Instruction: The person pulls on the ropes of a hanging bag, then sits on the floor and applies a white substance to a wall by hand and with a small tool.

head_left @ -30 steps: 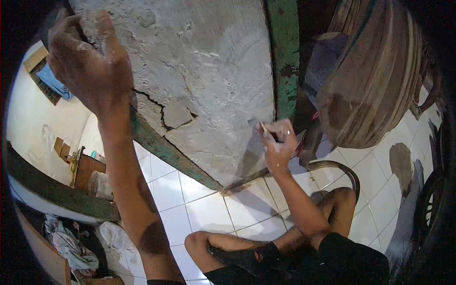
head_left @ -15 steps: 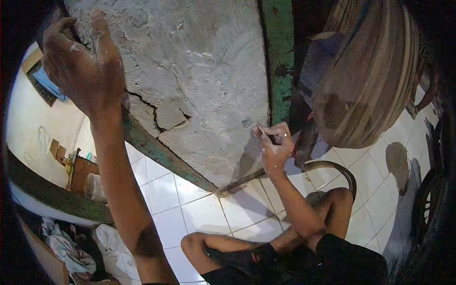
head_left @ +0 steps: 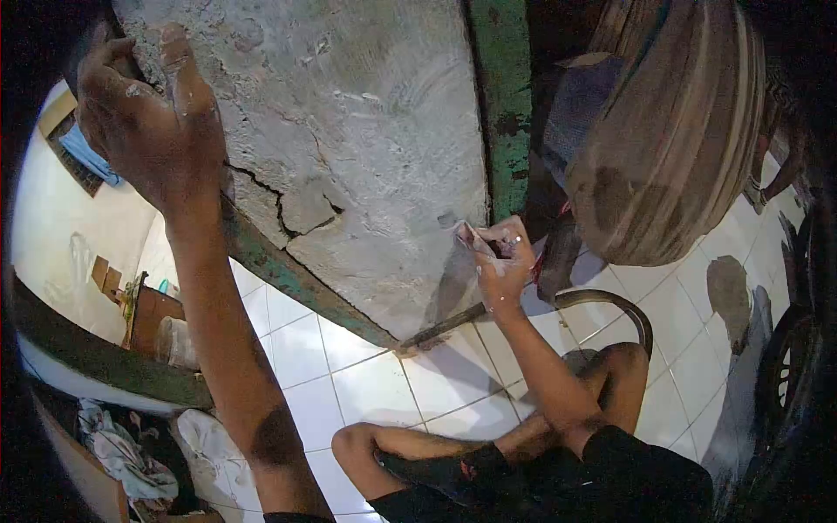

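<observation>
The left hand [head_left: 153,122] is half open at the wall's upper left edge, fingers bent and thumb apart. The right hand [head_left: 504,261] is curled near the wall's [head_left: 375,131] lower right edge, thumb and fingertips together; whether they grip anything, I cannot tell. Both keep nearly the same places beside the wall. The wall, its crack [head_left: 281,213] and the green post [head_left: 506,113] appear slightly farther left than before.

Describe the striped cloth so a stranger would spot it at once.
Start at the big rough gray wall and move right, past its green edge. The cloth is the large, bulging brown shape just beyond, above the white floor tiles. Long pale stripes and a rounded bottom set it apart from the smaller bluish fabric beside it.
</observation>
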Tool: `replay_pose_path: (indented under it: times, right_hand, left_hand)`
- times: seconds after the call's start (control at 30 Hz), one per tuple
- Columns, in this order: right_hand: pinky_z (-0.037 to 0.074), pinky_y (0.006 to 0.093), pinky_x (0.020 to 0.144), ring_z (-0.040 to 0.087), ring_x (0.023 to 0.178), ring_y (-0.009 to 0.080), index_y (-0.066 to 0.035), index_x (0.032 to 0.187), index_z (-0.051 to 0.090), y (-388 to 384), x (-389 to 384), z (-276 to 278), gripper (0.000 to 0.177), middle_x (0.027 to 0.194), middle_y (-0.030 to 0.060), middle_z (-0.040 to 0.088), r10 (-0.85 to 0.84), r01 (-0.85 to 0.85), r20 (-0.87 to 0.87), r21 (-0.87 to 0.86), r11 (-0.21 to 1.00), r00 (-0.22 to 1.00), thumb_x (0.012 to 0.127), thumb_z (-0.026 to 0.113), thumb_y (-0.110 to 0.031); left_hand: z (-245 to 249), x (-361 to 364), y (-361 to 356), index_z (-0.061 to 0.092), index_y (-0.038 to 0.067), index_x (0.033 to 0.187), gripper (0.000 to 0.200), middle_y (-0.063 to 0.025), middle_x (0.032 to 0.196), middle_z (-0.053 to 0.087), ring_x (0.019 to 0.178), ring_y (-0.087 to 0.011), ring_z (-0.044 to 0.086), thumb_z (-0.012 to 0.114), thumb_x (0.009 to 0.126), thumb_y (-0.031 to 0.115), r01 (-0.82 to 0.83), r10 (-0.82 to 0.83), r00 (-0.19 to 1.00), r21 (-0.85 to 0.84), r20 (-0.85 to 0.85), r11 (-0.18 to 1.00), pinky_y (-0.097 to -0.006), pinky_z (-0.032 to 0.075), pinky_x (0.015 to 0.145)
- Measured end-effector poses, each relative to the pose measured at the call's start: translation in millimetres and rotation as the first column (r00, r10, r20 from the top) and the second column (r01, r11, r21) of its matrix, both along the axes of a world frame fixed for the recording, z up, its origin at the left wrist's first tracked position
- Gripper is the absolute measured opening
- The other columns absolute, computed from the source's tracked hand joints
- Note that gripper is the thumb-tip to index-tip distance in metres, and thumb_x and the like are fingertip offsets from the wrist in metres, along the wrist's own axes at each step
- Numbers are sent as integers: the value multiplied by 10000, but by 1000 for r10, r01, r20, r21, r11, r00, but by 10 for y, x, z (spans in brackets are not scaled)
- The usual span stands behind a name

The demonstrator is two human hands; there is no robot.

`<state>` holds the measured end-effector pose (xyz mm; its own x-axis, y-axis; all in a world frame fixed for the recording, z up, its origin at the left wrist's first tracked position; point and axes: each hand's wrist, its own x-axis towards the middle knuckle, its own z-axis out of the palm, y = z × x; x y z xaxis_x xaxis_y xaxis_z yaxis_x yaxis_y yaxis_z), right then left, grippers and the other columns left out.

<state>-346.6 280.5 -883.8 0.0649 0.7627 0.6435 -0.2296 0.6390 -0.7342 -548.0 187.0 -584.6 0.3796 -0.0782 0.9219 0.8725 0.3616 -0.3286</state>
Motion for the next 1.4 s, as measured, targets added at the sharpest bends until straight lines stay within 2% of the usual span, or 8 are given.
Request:
replay_pose_path:
  times: [0.07, 0.27, 0.5, 0.53, 0.77, 1.0, 1.23, 1.4]
  right_hand:
    - [416, 298, 678, 518, 703, 230, 19, 796, 612, -15, -11, -3, 170, 767, 96, 500, -2, 3, -26, 11, 1000, 1000, 638, 648, 69]
    - [422, 302, 680, 514, 703, 225, 15, 817, 609, 70, -50, -130, 216, 766, 104, 496, 22, -22, -36, 1, 1000, 999, 619, 627, 97]
    - [471, 267, 716, 532, 744, 119, 15, 779, 563, 90, -102, -77, 104, 821, 54, 465, 29, -29, -25, 3, 1000, 999, 767, 644, 79]
    - [470, 264, 717, 535, 747, 119, 13, 777, 566, 65, -128, 10, 100, 823, 56, 466, 26, -26, -42, -3, 1000, 999, 775, 652, 64]
    - [412, 319, 657, 523, 700, 228, -3, 768, 614, 6, -56, 151, 114, 738, 94, 517, 7, -6, 19, -22, 1000, 1000, 682, 677, 39]
    - [519, 360, 875, 627, 809, 180, 34, 823, 546, 108, 78, -617, 149, 839, 55, 496, 111, -110, 18, -57, 992, 994, 731, 507, 145]
    - [461, 229, 679, 515, 670, 108, 15, 803, 551, 8, 6, -20, 160, 792, 22, 471, -56, 49, 71, 91, 995, 996, 715, 522, 146]
    - [456, 226, 668, 559, 716, 103, 15, 776, 532, -17, -58, -41, 104, 783, 30, 517, 51, -51, -3, -11, 999, 999, 810, 597, 89]
  left_hand:
    - [-16, 88, -45, 458, 2, 1191, 476, -183, 1160, 531, 1041, -320, 511, 608, 899, 347, -83, 85, 992, -28, 95, 996, -420, 391, 935]
    - [22, 44, -3, 518, 34, 1020, 347, -154, 1077, 564, 989, -318, 513, 614, 874, 333, 33, -33, 999, 20, -8, 999, -425, 349, 918]
    - [-1, -43, -35, 527, 31, 1147, 447, -164, 1133, 537, 1045, -317, 500, 607, 880, 381, -59, 59, 995, 3, 80, 998, -409, 375, 953]
    - [10, -38, -66, 525, 29, 1174, 456, -165, 1150, 539, 1062, -325, 498, 598, 885, 374, -260, 258, 963, 14, 75, 965, -419, 374, 957]
    - [22, 54, -40, 518, 18, 1169, 463, -170, 1156, 543, 1065, -329, 498, 602, 883, 372, -87, 86, 996, 8, 23, 996, -430, 374, 951]
    - [31, 76, -38, 496, 68, 1025, 329, -150, 1201, 535, 1122, -330, 472, 609, 873, 337, -9, 8, 999, -9, -42, 1000, -462, 303, 981]
    - [1, 186, -67, 499, 29, 1094, 397, -124, 1091, 558, 1061, -297, 508, 637, 862, 320, -64, 65, 996, 22, -63, 998, -424, 342, 947]
    - [23, 96, -71, 483, 89, 1031, 320, -145, 1276, 507, 1212, -343, 425, 600, 868, 338, -19, 19, 1000, -22, 23, 1000, -504, 264, 1035]
